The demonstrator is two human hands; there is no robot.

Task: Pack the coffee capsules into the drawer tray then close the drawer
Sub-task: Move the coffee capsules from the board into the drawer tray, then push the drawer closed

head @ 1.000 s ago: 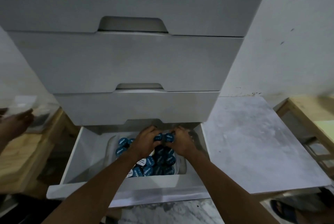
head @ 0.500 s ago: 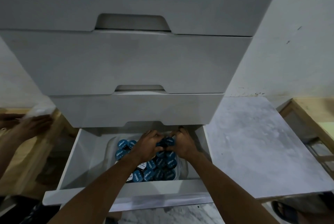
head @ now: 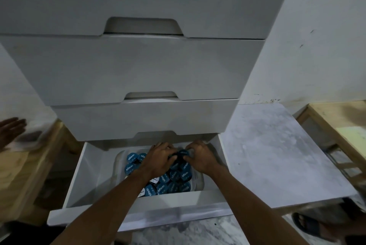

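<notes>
Both hands work in the open white bottom drawer (head: 174,205) at the lower centre of the frame. In it, a clear plastic tray (head: 199,182) holds the round blue-lidded coffee capsules (head: 174,185), packed lid-up in close rows. The left hand (head: 160,160) lies over the tray's rear rows, fingers curled down and thumb against a dark capsule (head: 183,153) at the back. The right hand (head: 202,158) pinches that same capsule from the other side with bent fingertips.

The step looks like seating this capsule in a gap at the rear. It probably goes best lowered straight down, lid up, with the left fingers nudging the neighbours aside rather than forcing them. The pile should end below the drawer's rim so that nothing catches the closed drawer front above. Both hands need to be out before the drawer is pushed shut.

Each blue lid bears one white lowercase word, turned sideways and too dim to read surely. A white lid (head: 153,181) near the tray's front carries dark print that seems to include "GOLD".
</notes>
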